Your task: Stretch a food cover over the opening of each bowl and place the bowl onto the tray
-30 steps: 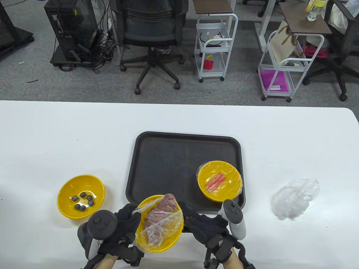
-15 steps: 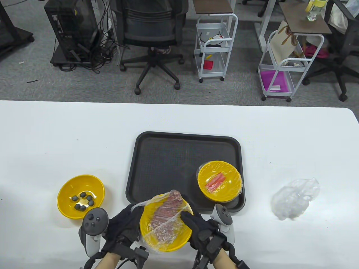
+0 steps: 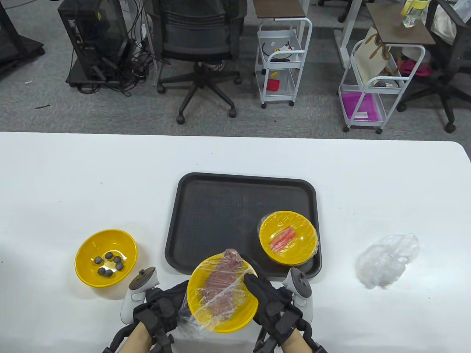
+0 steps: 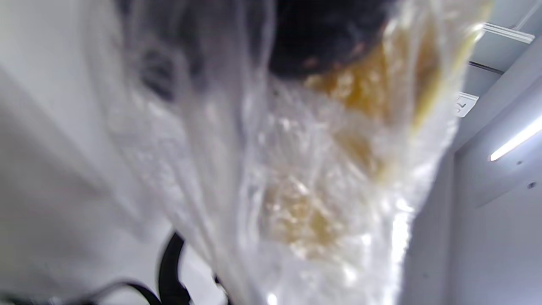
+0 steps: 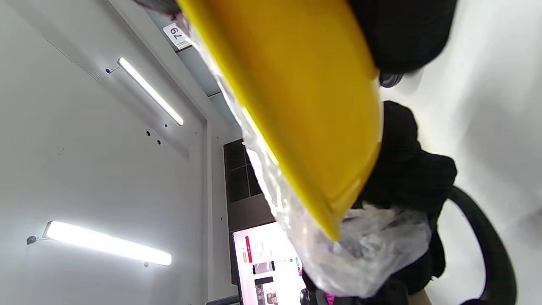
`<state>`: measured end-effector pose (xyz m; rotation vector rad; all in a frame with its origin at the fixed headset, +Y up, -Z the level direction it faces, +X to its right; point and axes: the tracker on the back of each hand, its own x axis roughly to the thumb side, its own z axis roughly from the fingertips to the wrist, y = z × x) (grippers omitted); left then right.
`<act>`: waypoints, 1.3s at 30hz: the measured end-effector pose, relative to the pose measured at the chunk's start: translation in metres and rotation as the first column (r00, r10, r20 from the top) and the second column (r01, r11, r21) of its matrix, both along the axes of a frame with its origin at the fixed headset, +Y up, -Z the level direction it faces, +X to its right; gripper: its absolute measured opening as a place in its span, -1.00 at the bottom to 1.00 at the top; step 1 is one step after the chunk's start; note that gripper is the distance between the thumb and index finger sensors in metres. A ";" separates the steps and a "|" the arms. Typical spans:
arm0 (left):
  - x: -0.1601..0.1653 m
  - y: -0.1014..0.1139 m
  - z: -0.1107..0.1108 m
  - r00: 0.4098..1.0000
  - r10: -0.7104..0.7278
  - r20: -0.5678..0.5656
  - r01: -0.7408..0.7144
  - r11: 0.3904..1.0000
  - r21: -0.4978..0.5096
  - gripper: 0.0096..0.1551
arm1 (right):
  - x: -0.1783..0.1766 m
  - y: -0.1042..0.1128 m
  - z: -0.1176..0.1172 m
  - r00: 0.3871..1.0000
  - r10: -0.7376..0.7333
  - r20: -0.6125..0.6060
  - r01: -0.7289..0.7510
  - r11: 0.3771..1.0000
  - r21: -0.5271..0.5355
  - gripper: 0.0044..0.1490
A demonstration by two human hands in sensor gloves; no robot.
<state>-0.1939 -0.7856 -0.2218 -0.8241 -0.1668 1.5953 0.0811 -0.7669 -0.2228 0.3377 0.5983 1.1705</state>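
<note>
Yellow bowl point(image 3: 222, 294) half-covered; our left hand point(image 3: 162, 307) pinches slack food cover point(image 3: 220, 290), right hand point(image 3: 268, 298) grips rim. Next, we judge: stretch film over near rim, then tray point(image 3: 206, 206).

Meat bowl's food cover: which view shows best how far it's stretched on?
Table view: the food cover spans most of the meat bowl, bunched loose at its near-left edge. Left wrist: blurred plastic filling the frame. Right wrist: only film hanging below the rim.

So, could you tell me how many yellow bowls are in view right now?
3: one with dark balls uncovered on the table at left, one with meat held between both hands, and a covered one on the tray.
</note>
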 end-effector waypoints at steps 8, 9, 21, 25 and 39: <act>0.005 0.001 0.000 0.965 -0.145 0.219 0.132 0.988 0.074 -0.27 | 0.000 -0.001 -0.003 0.994 -0.106 -0.035 0.104 0.994 -0.042 -0.18; 0.008 0.001 0.000 0.960 -0.147 0.238 0.133 0.988 0.074 -0.27 | 0.002 0.000 -0.003 0.990 -0.134 -0.038 0.132 0.990 -0.053 -0.18; 0.010 0.010 0.001 0.904 0.329 0.272 -0.336 0.942 -0.022 0.00 | 0.007 -0.004 -0.007 0.985 0.070 -0.159 -0.084 0.993 -0.083 -0.18; 0.022 0.008 0.005 0.947 0.210 0.244 -0.221 0.975 0.022 -0.18 | 0.003 -0.009 -0.006 0.982 0.081 -0.172 -0.099 0.990 -0.098 -0.18; 0.004 0.016 0.010 0.921 0.293 -0.257 -0.221 0.936 0.274 -0.18 | 0.018 0.037 0.006 0.851 0.371 0.372 -0.461 0.866 0.192 -0.44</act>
